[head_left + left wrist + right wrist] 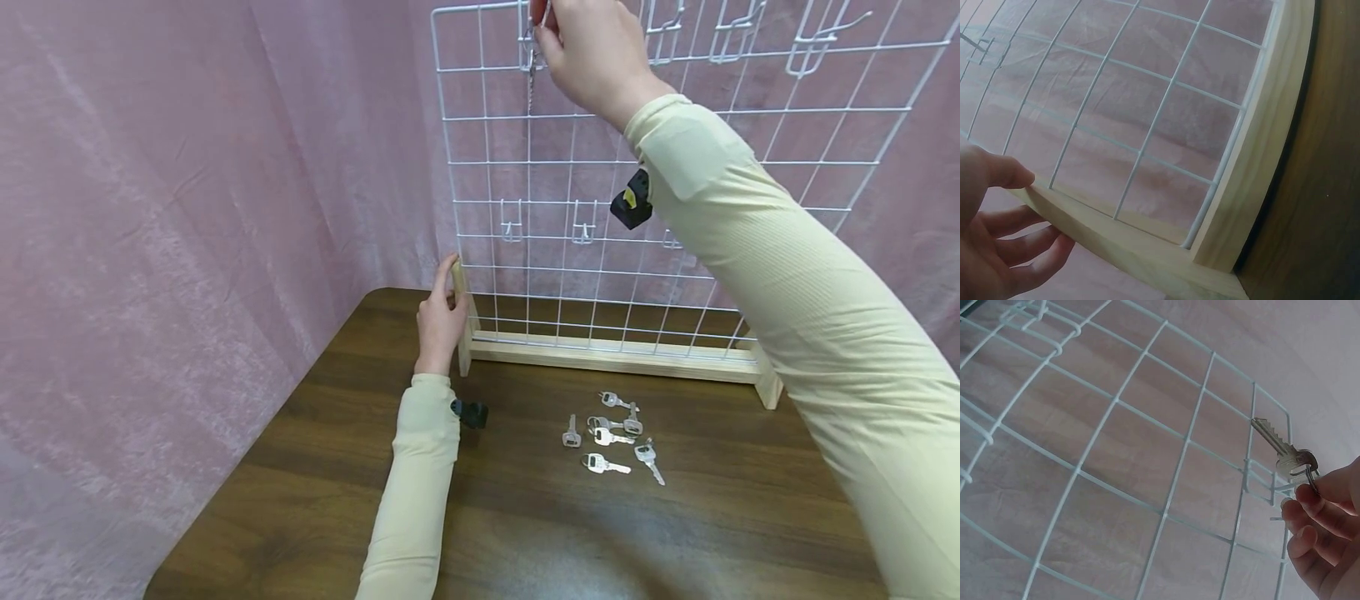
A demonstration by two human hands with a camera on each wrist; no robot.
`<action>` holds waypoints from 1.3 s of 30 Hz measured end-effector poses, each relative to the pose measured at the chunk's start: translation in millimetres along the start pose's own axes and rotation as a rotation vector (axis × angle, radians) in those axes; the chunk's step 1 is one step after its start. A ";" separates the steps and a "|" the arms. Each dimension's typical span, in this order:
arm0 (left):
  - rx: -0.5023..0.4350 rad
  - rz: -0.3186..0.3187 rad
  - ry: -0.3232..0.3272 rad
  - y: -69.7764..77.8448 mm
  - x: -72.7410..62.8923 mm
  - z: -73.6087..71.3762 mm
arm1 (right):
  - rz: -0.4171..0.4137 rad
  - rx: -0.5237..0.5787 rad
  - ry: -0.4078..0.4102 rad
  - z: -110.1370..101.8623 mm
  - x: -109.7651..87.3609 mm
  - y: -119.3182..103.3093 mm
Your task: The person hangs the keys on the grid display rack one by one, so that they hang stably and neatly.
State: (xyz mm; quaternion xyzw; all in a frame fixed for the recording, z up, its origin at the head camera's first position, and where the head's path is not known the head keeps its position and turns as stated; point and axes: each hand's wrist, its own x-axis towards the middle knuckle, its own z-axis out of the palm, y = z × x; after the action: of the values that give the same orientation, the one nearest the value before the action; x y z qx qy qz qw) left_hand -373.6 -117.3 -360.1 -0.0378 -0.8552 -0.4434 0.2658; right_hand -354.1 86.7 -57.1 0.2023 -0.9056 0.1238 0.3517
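Note:
A white wire grid panel stands upright in a light wooden stand. My left hand grips the stand's left side post, thumb on one side and fingers on the other. Up at the panel's top left corner, my right hand pinches a small metal ring. From that ring hangs a silver key. The ring is right at a white wire hook on the grid, and the fingertips partly cover the hook's end.
Several more silver keys lie on the brown wooden table, in front of the stand. Other white hooks hang on the grid, in a top row and a lower row. A pink curtain covers the back and left.

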 end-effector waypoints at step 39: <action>0.004 0.015 -0.010 -4.4 2.8 -1.7 | -0.008 0.250 0.157 1.1 -81.4 0.4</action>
State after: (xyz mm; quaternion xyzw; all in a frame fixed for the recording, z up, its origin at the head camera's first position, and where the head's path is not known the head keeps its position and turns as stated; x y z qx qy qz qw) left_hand -376.6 -121.8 -361.3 -0.0457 -0.8571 -0.4394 0.2648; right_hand -300.3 109.4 -113.9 0.2379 -0.8520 0.2496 0.3940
